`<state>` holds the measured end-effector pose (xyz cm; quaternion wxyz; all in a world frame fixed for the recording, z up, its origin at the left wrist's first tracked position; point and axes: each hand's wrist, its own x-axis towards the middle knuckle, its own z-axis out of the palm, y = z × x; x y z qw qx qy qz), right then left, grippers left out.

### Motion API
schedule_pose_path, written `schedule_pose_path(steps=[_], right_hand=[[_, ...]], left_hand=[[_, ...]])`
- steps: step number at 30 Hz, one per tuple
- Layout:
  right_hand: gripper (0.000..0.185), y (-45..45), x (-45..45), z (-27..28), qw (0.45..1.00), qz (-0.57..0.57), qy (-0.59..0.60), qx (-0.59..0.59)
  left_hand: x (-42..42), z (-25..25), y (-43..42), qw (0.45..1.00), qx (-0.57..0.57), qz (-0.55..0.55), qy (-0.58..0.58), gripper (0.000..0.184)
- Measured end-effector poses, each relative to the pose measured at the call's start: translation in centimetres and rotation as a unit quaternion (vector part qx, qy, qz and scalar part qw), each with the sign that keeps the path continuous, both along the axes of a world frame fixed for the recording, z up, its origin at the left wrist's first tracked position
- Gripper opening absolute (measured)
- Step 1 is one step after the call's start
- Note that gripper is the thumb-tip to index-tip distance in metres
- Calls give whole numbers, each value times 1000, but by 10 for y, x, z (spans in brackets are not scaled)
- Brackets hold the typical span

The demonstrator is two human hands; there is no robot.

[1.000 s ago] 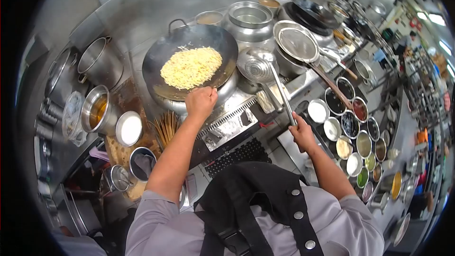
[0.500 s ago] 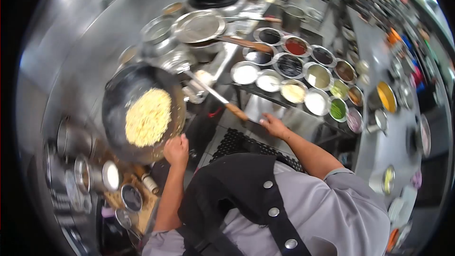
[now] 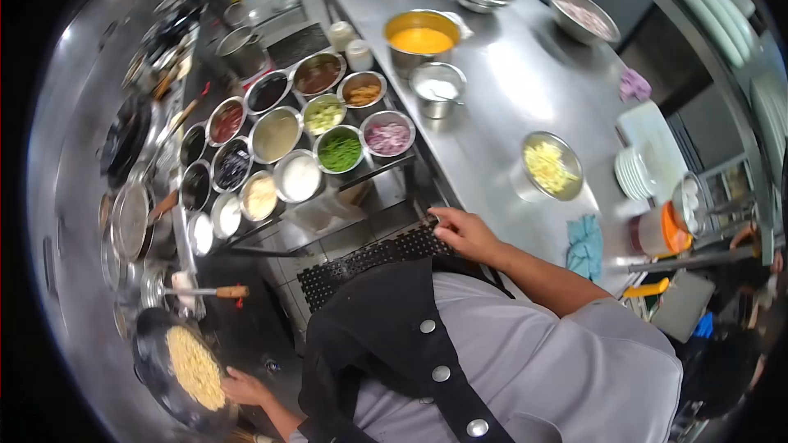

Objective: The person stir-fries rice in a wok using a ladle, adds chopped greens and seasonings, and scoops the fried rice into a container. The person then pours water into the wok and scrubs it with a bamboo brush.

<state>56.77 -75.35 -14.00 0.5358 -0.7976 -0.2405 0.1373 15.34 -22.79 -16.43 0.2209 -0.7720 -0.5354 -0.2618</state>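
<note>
At the lower left, my left hand [image 3: 245, 386] is at the rim of a dark wok [image 3: 156, 377], its fingers closed at the edge. The wok is tilted in view and holds a yellow, crumbly food [image 3: 195, 367]. My right hand [image 3: 466, 235] is in the air beside the steel counter, empty, with its thumb and fingers apart. A ladle with a wooden handle [image 3: 231, 291] lies above the wok in view, away from both hands.
Several seasoning bowls stand in a rack [image 3: 392, 166]. The steel counter [image 3: 513, 74] bears a pot of orange liquid [image 3: 421, 39], a pot of pale yellow pieces [image 3: 546, 171], a teal cloth [image 3: 584, 246] and stacked plates [image 3: 634, 172].
The view has swung right, towards the counter. My right hand has let go of the ladle and moved across to the counter's edge. My left hand has stayed at the wok rim.
</note>
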Motion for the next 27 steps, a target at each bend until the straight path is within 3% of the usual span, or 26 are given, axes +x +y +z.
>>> schedule_pose_path(steps=[5, 6, 8, 15, 18, 20, 24, 26, 27], right_hand=[[41, -134, -41, 58, 945, -299, -133, -16], [41, -152, -44, 71, 941, -309, -134, -16], [41, -179, -42, 92, 900, -396, -18, -182], [37, -185, 6, 73, 900, -326, -141, -252], [28, -181, 32, 73, 911, -294, -159, -242], [21, -181, 50, 79, 899, -308, -250, -184], [20, -178, 83, 76, 904, -325, -242, -138], [19, -175, 98, 72, 908, -377, -181, -18], [19, -172, 104, 74, 913, -364, -183, -12]], left_hand=[[9, 14, -3, 994, -100, 21, -42, 46], [10, 16, -4, 994, -100, 11, -42, 46], [14, 19, -8, 988, -138, 29, -67, 50], [19, 31, -15, 980, -186, 53, -45, 51], [9, 17, -4, 990, -138, 12, -40, 48], [7, 15, -3, 990, -140, 22, -24, 48], [2, 14, 5, 989, -149, 14, -15, 51], [3, 13, 6, 989, -145, 32, -17, 51], [4, 13, 5, 990, -134, 26, -17, 50]])
